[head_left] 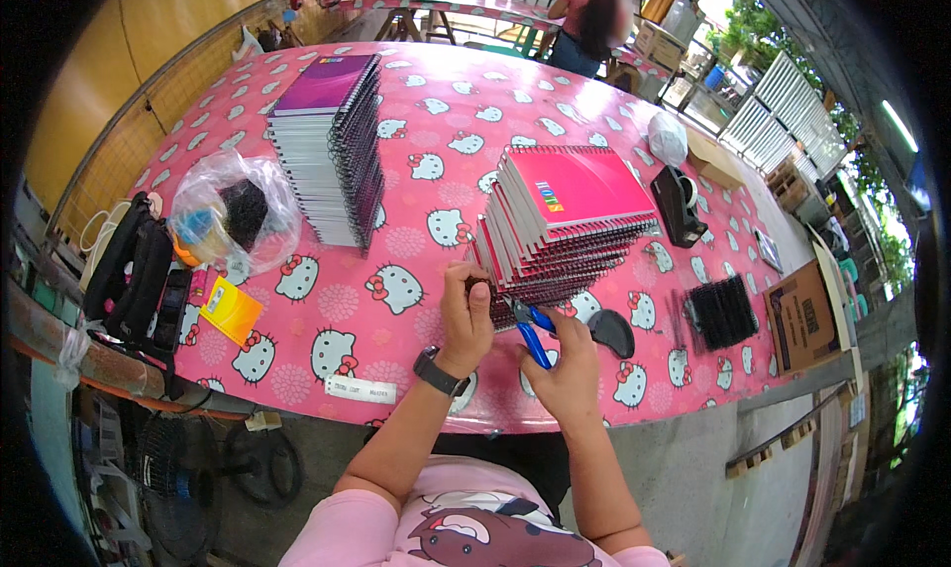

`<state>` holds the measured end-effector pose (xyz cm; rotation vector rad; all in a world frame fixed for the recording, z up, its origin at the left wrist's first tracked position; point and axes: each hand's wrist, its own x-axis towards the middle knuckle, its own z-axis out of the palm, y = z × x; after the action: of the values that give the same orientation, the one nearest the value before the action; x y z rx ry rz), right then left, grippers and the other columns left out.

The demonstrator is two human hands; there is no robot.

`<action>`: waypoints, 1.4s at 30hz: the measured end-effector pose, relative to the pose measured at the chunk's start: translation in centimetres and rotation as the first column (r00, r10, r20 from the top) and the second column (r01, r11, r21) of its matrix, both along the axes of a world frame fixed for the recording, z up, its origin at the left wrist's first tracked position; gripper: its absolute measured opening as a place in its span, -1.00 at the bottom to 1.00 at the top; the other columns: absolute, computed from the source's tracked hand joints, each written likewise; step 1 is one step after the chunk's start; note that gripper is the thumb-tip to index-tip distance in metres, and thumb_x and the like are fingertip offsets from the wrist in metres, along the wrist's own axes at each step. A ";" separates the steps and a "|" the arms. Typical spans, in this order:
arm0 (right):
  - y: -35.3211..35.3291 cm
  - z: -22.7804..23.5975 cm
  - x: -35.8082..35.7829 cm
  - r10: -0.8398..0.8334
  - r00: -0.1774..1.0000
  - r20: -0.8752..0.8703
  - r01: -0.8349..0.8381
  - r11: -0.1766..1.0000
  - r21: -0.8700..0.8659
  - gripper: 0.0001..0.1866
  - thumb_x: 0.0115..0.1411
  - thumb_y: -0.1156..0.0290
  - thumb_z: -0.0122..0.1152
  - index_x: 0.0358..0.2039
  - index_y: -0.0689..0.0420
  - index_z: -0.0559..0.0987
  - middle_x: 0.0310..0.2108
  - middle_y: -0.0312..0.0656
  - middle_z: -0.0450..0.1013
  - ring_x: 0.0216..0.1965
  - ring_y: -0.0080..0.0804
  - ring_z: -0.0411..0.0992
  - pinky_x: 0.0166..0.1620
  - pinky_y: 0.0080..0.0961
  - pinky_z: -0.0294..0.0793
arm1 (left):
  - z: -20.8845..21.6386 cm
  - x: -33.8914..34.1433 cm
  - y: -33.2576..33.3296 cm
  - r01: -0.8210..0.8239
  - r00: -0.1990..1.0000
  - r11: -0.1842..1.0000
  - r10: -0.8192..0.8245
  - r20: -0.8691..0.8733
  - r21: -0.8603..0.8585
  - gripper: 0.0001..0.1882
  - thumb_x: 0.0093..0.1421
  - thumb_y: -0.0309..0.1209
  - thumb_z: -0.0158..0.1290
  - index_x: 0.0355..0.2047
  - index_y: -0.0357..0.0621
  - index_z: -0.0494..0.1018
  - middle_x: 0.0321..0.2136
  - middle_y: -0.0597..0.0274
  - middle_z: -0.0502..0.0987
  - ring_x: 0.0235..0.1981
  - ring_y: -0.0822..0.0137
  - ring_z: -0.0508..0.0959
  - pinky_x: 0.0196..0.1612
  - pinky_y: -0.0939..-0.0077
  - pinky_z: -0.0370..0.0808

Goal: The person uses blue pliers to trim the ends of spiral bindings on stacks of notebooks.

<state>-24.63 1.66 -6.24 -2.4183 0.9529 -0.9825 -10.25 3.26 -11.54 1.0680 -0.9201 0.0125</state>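
A tall stack of pink-red spiral notebooks (pixel 594 186) stands in front of me, its black wire bindings toward me. My left hand (pixel 462 331), with a dark watch on the wrist, is closed at the near left of the stack on the bound edge of a spiral notebook, mostly hidden by the fingers. My right hand (pixel 575 371) grips blue-handled cutting pliers (pixel 535 347). Their jaws reach the dark wire binding beside my left fingers; whether they are closed on the wire I cannot tell. Right of the pliers lies a dark curved object (pixel 614 335).
Purple-covered spiral notebooks (pixel 322 84) form another stack at left. Nearby lie a clear plastic bag (pixel 275 225), a yellow packet (pixel 231 311) and a black bag (pixel 129 280). At right are black binding coils (pixel 721 313), a tape dispenser (pixel 679 208) and a cardboard box (pixel 804 317). A person (pixel 594 22) is beyond.
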 end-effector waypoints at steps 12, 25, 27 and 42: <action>0.6 -0.3 0.2 -0.032 0.997 -0.066 0.026 0.996 -0.088 -0.49 -0.22 0.41 0.31 -0.17 0.21 0.43 -0.36 -0.07 0.38 -0.34 -0.19 0.37 -0.30 -0.38 0.40 | -0.2 0.2 0.1 -0.017 0.997 0.998 0.021 -0.072 0.060 -0.73 0.28 -0.25 -0.20 -0.40 -0.24 0.25 -0.52 0.18 0.29 -0.48 0.35 0.31 -0.38 0.47 0.27; 0.4 -0.4 -0.3 -0.025 0.994 -0.104 0.043 0.984 0.174 -0.60 -0.17 0.40 0.30 -0.27 0.23 0.47 -0.57 -0.12 0.40 -0.56 -0.32 0.40 -0.48 -0.47 0.38 | 0.4 -0.2 0.2 -0.075 0.995 0.996 0.077 -0.064 0.047 -0.74 0.28 -0.29 -0.18 -0.46 -0.21 0.27 -0.60 0.24 0.27 -0.57 0.39 0.28 -0.48 0.50 0.24; 0.7 -0.2 -0.7 -0.031 0.995 -0.091 0.057 0.953 0.296 -0.59 -0.17 0.39 0.31 -0.26 0.24 0.46 -0.50 -0.09 0.41 -0.49 -0.27 0.42 -0.41 -0.43 0.40 | 0.4 -0.2 0.1 -0.083 0.994 0.995 0.087 -0.074 0.057 -0.74 0.28 -0.29 -0.18 -0.48 -0.21 0.26 -0.60 0.25 0.26 -0.57 0.41 0.28 -0.47 0.51 0.24; 0.9 -1.2 0.5 -0.063 0.991 -0.115 0.085 0.977 0.196 -0.52 -0.21 0.37 0.27 -0.18 0.18 0.46 -0.39 -0.06 0.41 -0.35 -0.11 0.40 -0.29 -0.28 0.39 | 0.1 -0.4 -0.1 -0.071 0.982 0.998 0.070 -0.173 0.001 -0.72 0.29 -0.33 -0.21 -0.53 -0.21 0.24 -0.60 0.27 0.27 -0.55 0.43 0.28 -0.45 0.55 0.25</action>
<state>-24.13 2.56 -7.47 -2.3002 1.1297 -0.7459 -10.60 3.19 -11.42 1.0789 -0.7252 -0.0194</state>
